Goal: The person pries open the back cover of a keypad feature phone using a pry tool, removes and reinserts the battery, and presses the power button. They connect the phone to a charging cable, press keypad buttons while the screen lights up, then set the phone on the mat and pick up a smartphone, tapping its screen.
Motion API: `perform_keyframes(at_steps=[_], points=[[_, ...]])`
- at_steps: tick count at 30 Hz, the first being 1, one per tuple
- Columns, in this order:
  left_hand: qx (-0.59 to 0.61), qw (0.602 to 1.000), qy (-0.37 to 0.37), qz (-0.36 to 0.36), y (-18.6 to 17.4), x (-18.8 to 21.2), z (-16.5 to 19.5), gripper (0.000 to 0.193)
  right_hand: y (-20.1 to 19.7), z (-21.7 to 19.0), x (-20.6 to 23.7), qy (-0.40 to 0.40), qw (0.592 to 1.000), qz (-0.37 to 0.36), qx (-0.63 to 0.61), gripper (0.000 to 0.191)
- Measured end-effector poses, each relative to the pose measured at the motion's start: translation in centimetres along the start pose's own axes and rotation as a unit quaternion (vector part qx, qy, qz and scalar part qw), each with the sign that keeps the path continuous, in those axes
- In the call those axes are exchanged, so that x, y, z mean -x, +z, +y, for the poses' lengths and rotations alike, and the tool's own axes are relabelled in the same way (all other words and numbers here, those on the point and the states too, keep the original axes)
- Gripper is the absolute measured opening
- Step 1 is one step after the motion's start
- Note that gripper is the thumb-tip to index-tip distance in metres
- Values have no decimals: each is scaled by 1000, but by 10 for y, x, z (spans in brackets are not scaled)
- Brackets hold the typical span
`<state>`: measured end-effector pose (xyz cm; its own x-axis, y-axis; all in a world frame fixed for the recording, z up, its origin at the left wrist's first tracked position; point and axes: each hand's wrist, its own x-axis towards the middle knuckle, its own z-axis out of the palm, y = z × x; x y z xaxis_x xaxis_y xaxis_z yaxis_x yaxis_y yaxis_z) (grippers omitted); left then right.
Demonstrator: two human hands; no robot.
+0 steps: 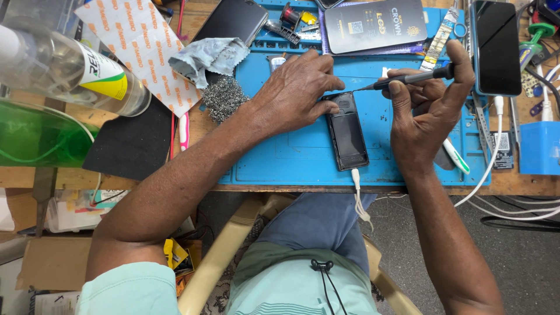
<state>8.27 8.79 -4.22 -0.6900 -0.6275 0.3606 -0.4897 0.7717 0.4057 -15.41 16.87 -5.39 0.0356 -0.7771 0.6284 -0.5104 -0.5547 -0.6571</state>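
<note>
A small black phone lies flat on a blue work mat, with a white cable plugged into its near end. My left hand presses down on the phone's far left corner and holds it in place. My right hand grips a thin black screwdriver like a pen. Its tip points left and touches the phone's far edge next to my left fingers.
A ball of steel wool, a grey cloth and a clear bottle lie to the left. A large smartphone stands at the right, a dark box and another phone at the back. White cables hang off the right edge.
</note>
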Motion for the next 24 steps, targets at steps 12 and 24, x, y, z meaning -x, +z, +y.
perform_keyframes(at_steps=[12,24], points=[[15,1000,3,2,-1,16,0,46,12,-9,4,-21,999,-8,22,61],[20,1000,7,0,7,16,-1,44,15,-7,5,-41,998,-16,44,64]])
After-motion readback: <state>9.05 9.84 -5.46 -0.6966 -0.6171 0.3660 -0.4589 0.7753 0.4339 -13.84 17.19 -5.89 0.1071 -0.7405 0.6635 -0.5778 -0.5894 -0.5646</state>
